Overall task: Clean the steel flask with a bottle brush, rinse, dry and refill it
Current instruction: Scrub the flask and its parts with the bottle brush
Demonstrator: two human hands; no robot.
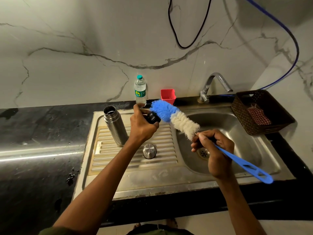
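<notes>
The steel flask (115, 125) stands upright and uncapped on the ribbed drainboard (135, 160). Its steel cup lid (149, 150) lies mouth down on the drainboard in front of it. My left hand (142, 126) holds a small black stopper (153, 117) above the drainboard. My right hand (214, 150) grips the blue handle of the bottle brush (176, 118), over the sink basin. The brush's blue and white bristles point up and left, and the blue tip touches the black stopper.
A sealed plastic water bottle (140, 90) and a red cup (168, 95) stand at the wall behind the drainboard. The tap (215, 85) rises behind the basin (237, 133). A brown basket (260, 112) with a checked cloth sits at the right. Black counter stretches left.
</notes>
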